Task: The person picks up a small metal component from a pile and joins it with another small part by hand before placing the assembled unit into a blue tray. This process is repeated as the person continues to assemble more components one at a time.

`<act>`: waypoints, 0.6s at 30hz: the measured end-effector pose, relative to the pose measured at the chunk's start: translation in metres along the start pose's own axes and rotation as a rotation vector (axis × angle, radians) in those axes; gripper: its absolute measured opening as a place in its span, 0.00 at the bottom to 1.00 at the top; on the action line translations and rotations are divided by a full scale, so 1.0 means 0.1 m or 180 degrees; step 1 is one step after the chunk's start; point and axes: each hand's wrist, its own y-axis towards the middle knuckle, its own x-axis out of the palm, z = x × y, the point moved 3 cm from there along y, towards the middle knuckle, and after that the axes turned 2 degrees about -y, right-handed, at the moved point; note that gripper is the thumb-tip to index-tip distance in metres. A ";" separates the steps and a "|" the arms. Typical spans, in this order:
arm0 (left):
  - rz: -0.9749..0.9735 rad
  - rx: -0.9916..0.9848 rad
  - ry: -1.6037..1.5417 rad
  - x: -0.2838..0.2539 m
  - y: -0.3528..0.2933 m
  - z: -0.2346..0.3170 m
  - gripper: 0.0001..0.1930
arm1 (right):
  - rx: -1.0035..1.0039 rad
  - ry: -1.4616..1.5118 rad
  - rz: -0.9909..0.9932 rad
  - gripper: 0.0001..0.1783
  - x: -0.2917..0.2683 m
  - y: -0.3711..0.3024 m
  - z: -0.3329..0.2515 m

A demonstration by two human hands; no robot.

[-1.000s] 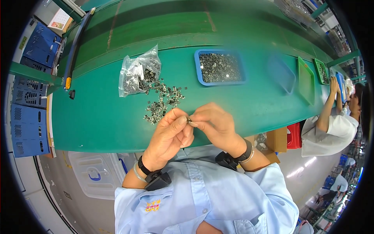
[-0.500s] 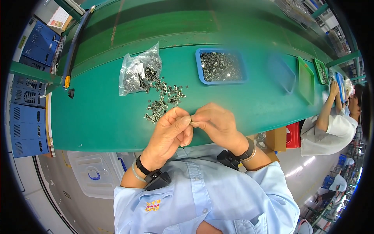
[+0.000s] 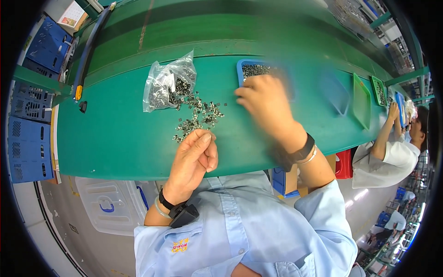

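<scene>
My left hand (image 3: 194, 154) is closed in a pinch just in front of a loose pile of small metal and black parts (image 3: 210, 113). Whatever sits between its fingertips is too small to make out. Farther right, my right hand (image 3: 269, 99) is over the front edge of a blue tray (image 3: 240, 74) filled with similar small parts (image 3: 256, 69). Motion smears its fingers, which point left, and the hand covers much of the tray. Behind the pile lies a clear plastic bag (image 3: 159, 90) on its side, with more of the parts spilling from its mouth.
Right along the green table (image 3: 115, 143) stand a bluish tray (image 3: 335, 94), a green tray (image 3: 362, 101) and a smaller green tray with parts (image 3: 379, 91). Another person (image 3: 385, 152) works at the far right. A lidded clear box (image 3: 108, 205) is on the floor, lower left.
My hands have parted. The right one has moved away from the left, forward and right to the blue tray. My left hand stays pinched near the pile.
</scene>
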 end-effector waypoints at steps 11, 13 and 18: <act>0.0124 -0.0061 0.0147 0.05 0.00 0.05 0.10 | -0.0180 0.0952 -0.0216 0.10 0.11 -0.02 -0.30; 0.0106 -0.0059 0.0185 0.14 0.03 0.04 0.11 | 0.0083 0.1541 -0.0068 0.12 0.00 -0.11 -0.39; 0.0055 -0.0140 0.0297 0.24 0.06 0.01 0.12 | 0.0002 0.1212 0.0091 0.14 -0.17 -0.23 -0.51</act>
